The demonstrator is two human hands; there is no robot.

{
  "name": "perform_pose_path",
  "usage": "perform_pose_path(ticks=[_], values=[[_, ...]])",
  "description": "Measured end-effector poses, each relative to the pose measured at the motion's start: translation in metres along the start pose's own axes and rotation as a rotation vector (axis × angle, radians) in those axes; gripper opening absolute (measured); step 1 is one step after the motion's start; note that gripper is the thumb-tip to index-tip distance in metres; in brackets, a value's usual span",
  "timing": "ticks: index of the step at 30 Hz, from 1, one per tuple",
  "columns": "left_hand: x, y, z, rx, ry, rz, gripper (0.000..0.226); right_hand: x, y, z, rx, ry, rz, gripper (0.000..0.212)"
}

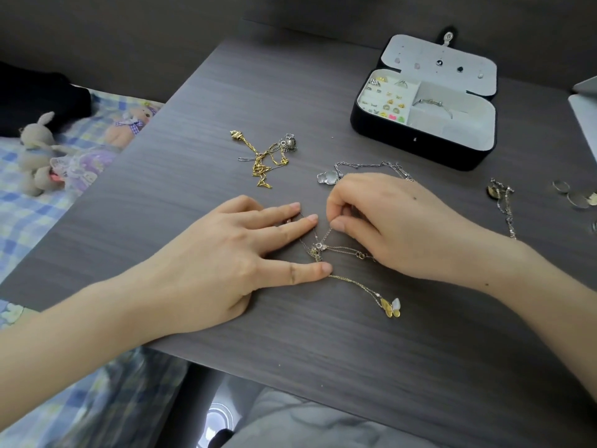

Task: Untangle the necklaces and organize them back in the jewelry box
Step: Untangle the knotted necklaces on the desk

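Observation:
A knot of thin tangled chains [318, 250] lies on the dark wooden table between my hands. My left hand [232, 257] lies flat with straight fingers, its thumb and fingertips pressing chain strands to the table. My right hand [384, 221] has curled fingers and pinches a fine silver chain just above the knot. A gold chain runs from the knot to a butterfly pendant [391, 307]. A gold and silver tangle [266, 156] lies further back. A silver necklace with a clear bear pendant [328, 177] sits behind my right hand. The open black jewelry box [420, 147] stands at the back right.
Another silver necklace with a round pendant [500, 197] lies at the right, with coins [575, 197] beside it. A grey device edge [586, 114] shows far right. Plush toys [38, 150] lie on the checked bedding left of the table.

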State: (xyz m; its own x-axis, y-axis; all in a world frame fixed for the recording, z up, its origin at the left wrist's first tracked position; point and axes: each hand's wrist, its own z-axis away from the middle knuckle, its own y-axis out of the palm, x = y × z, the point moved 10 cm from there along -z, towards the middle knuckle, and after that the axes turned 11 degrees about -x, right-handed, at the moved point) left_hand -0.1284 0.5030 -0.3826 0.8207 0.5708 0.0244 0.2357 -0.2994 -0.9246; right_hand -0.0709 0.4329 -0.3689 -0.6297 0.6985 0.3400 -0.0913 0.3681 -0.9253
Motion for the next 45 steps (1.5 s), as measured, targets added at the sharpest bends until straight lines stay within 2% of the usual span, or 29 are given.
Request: perform_pose_path(ticks=[6, 12, 18, 22, 29, 34, 39, 45], values=[[0.002, -0.005, 0.001, -0.040, -0.048, 0.014, 0.065, -0.010, -0.010, 0.004, -0.141, 0.058, -0.010, 0.008], [0.003, -0.005, 0.002, -0.065, -0.046, 0.042, 0.063, -0.008, -0.013, 0.004, -0.202, 0.057, -0.041, 0.007], [0.004, -0.011, 0.002, -0.119, -0.081, 0.072, 0.058, -0.004, -0.005, 0.017, -0.097, 0.051, -0.007, 0.018], [0.006, -0.009, -0.004, -0.105, -0.081, 0.088, 0.056, -0.005, -0.001, 0.023, -0.043, 0.079, 0.018, 0.011], [0.003, -0.012, -0.005, -0.139, -0.061, 0.081, 0.048, -0.010, -0.005, 0.033, -0.042, 0.088, 0.049, 0.017], [0.001, -0.014, -0.004, -0.148, -0.040, 0.061, 0.046, -0.011, -0.009, 0.034, -0.137, 0.098, 0.078, 0.016], [0.000, -0.015, -0.004, -0.160, -0.024, 0.064, 0.045, -0.004, -0.024, 0.028, -0.351, 0.032, 0.142, 0.025], [0.000, -0.014, -0.004, -0.163, -0.019, 0.061, 0.045, 0.023, -0.024, 0.000, -0.382, -0.222, 0.245, 0.024]])
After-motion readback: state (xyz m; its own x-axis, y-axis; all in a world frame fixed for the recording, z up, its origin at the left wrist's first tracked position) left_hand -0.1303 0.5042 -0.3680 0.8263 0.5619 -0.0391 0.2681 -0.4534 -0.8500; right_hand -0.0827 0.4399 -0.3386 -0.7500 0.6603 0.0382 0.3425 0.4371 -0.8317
